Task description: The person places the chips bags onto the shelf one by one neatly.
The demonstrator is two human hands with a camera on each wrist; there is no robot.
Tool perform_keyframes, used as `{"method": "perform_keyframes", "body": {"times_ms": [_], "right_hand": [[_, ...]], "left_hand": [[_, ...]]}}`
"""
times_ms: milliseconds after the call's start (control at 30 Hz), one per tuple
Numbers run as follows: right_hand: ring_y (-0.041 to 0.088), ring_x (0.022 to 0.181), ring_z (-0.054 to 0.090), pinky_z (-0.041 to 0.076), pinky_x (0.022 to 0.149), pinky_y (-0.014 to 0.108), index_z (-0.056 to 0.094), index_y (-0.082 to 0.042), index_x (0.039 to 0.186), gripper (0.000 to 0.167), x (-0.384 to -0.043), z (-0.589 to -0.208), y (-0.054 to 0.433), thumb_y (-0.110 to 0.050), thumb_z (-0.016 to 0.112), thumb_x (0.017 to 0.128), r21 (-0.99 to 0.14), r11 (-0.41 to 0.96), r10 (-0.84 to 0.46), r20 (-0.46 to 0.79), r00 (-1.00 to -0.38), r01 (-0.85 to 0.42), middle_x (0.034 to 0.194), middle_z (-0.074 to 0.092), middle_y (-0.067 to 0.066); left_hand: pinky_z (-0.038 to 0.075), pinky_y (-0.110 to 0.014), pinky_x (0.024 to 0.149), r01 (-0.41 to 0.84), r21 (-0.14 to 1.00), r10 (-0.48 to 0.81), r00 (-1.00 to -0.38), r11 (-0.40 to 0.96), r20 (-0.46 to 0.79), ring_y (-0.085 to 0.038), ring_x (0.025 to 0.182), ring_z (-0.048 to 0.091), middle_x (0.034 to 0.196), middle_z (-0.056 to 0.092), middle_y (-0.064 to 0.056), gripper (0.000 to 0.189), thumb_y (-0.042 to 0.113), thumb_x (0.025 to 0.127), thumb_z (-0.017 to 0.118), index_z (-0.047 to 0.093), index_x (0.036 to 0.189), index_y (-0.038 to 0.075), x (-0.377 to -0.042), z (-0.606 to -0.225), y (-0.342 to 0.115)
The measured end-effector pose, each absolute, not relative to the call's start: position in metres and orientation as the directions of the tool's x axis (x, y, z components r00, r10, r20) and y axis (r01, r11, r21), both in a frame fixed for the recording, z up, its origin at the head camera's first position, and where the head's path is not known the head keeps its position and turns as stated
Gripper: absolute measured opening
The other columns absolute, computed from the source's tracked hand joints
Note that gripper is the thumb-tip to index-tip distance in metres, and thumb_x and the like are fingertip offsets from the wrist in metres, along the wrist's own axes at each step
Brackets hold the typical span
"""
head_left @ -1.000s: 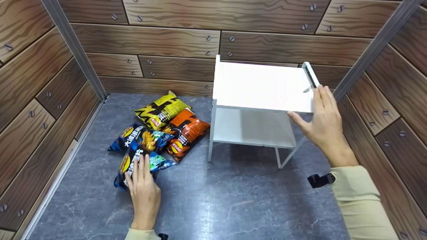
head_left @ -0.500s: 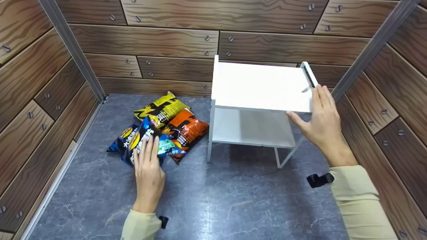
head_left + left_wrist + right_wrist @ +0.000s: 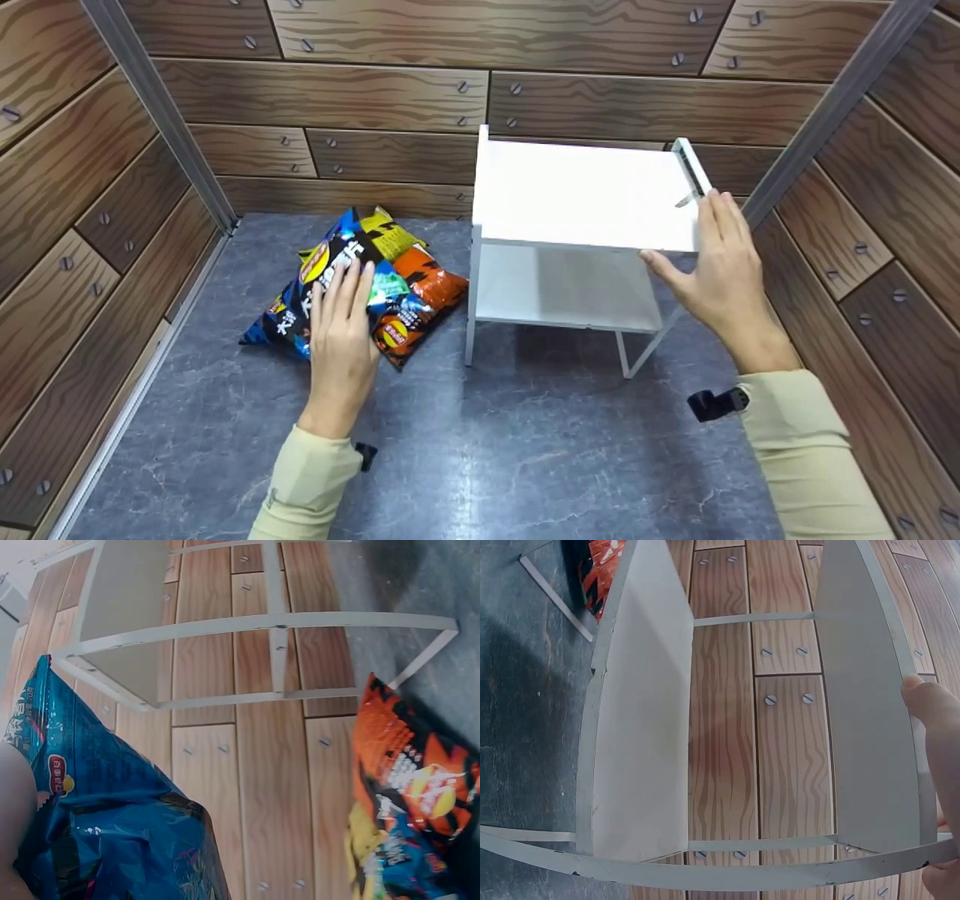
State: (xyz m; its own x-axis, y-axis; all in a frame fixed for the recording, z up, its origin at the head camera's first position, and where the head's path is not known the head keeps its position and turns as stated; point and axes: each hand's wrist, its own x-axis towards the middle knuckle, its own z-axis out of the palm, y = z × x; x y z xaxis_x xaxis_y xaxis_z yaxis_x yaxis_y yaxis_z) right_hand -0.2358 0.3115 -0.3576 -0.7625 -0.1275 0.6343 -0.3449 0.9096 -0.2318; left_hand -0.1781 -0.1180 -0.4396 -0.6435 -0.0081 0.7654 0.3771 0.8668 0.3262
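Note:
In the head view my left hand [image 3: 345, 330] holds a blue-and-black bag of chips [image 3: 346, 251], with the fingers lying along its upper face; the thumb is hidden there. The bag [image 3: 135, 817] hangs raised in the left wrist view. Beneath or behind it lie another blue bag [image 3: 281, 326], an orange bag [image 3: 401, 337] and a partly covered yellow bag [image 3: 394, 236]. My right hand [image 3: 724, 270] grips the front right corner of a white two-tier shelf [image 3: 585, 195]. The right wrist view shows the thumb [image 3: 919, 694] against the top board's front edge.
The shelf's lower board [image 3: 566, 289] sits under the top one, on thin metal legs [image 3: 626, 352]. Wood-patterned walls [image 3: 337, 90] enclose the grey marbled floor [image 3: 480, 450] at the back and both sides.
My left hand has moved forward and slightly right, lifting the front blue bag of chips over the others, so it covers more of the yellow bag. The right hand stays on the shelf corner.

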Motion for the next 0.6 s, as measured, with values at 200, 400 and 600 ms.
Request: {"method": "perform_keyframes", "body": {"times_ms": [200,400,600], "right_hand": [[0.046,0.146,0.028,0.025,0.12,0.058,0.039,0.015,0.143,0.091,-0.236,-0.358,0.312,-0.043,0.075,0.083,-0.231,0.909,-0.129,0.638,-0.759,-0.348,0.151,0.037,0.033],[0.046,0.147,0.027,0.025,0.12,0.058,0.037,0.014,0.144,0.092,-0.236,-0.357,0.312,-0.045,0.074,0.084,-0.238,0.91,-0.126,0.624,-0.772,-0.341,0.152,0.036,0.032],[0.045,0.147,0.026,0.026,0.119,0.059,0.037,0.013,0.145,0.092,-0.235,-0.357,0.312,-0.044,0.074,0.084,-0.244,0.91,-0.123,0.615,-0.779,-0.336,0.153,0.035,0.032]], "left_hand": [[0.026,-0.058,0.12,0.411,0.285,0.046,-0.632,0.866,0.774,-0.038,0.14,0.043,0.148,0.05,-0.018,0.069,-0.024,0.084,0.038,0.049,0.145,0.004,-0.186,-0.42,-0.113],[0.028,-0.058,0.119,0.446,0.216,0.105,-0.592,0.869,0.799,-0.036,0.14,0.045,0.146,0.053,-0.017,0.073,-0.026,0.08,0.036,0.049,0.145,0.005,-0.195,-0.4,-0.105],[0.027,-0.057,0.12,0.479,0.166,0.155,-0.561,0.862,0.813,-0.035,0.141,0.043,0.149,0.05,-0.016,0.07,-0.023,0.084,0.036,0.048,0.146,0.006,-0.205,-0.377,-0.098]]}}
